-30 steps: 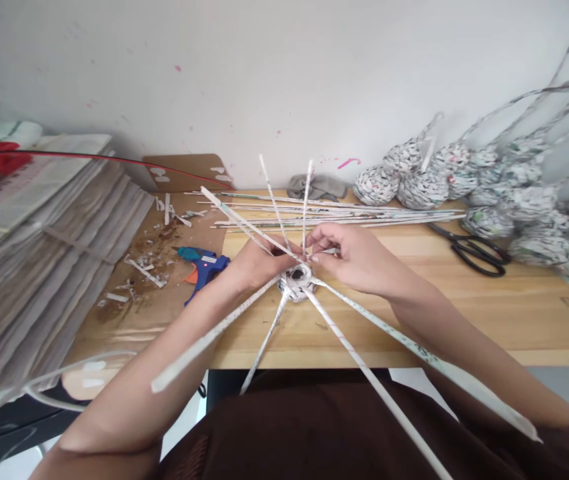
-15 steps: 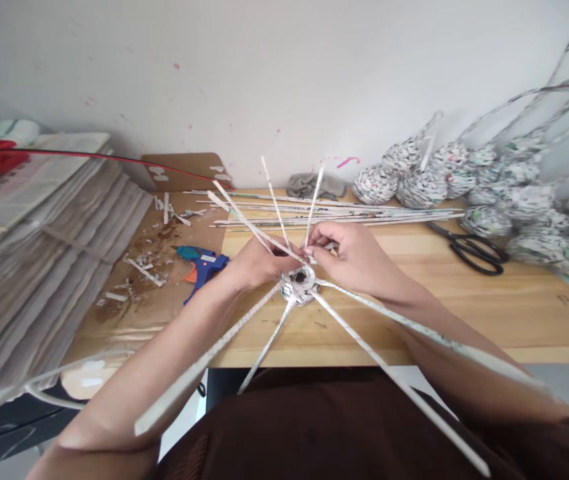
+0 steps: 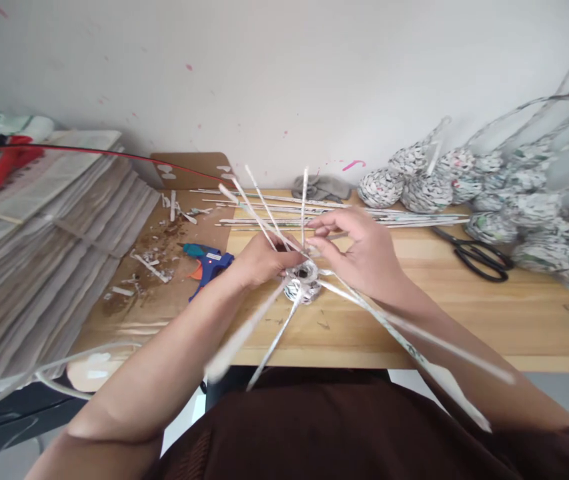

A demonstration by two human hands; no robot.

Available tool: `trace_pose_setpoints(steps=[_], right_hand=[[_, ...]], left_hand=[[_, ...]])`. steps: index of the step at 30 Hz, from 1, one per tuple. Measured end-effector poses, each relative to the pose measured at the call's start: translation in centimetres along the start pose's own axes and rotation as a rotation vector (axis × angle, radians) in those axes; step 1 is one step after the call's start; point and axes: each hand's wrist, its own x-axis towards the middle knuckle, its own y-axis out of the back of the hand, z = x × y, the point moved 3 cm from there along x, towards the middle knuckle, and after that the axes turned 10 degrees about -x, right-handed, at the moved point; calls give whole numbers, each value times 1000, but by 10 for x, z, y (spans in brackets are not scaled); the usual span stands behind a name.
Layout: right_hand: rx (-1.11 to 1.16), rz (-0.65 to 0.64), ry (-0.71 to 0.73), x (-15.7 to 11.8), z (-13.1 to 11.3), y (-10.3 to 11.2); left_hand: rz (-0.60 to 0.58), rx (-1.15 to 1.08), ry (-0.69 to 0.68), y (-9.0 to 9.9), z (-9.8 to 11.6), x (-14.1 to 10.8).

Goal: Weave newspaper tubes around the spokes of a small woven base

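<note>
A small round woven paper piece point(image 3: 303, 287) stands on the wooden table in front of me, with several rolled paper strips fanning out from it. My left hand point(image 3: 265, 259) is closed around its far left side, thumb near the rim and strips rising between the fingers. On the right, my right hand point(image 3: 357, 243) has thumb and forefinger at a thin strip beside an upright paper strip point(image 3: 305, 200). Long strips reach toward my body, some blurred.
Behind the hands lie loose paper sticks point(image 3: 404, 217) and a grey cloth point(image 3: 321, 189). Black scissors point(image 3: 481, 258) and woven paper balls point(image 3: 427, 192) are at right. A blue glue gun point(image 3: 209, 267), paper scraps and a newspaper stack point(image 3: 79, 247) are at left.
My right hand has risen slightly from the woven piece and its fingers have spread a little. The strips have shifted around the piece. The view has moved slightly left.
</note>
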Motion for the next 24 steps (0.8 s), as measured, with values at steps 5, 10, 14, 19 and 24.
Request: trace_pose_setpoints(steps=[5,10,14,19,24], right_hand=[[-148,239,48,1,-1,17],[-26,131,-244,7,24,17],[225,-315,-292,6,37,-13],[399,-403,-312,0,24,-29],[259,-229,-469,-5,17,-32]], left_hand=[[136,-77,43,5,0,4],[196,-277,33,12,-2,10],[244,-319,-41,16,-2,13],[280,-170,-125,17,-2,12],[254,-6,-200,10,-1,9]])
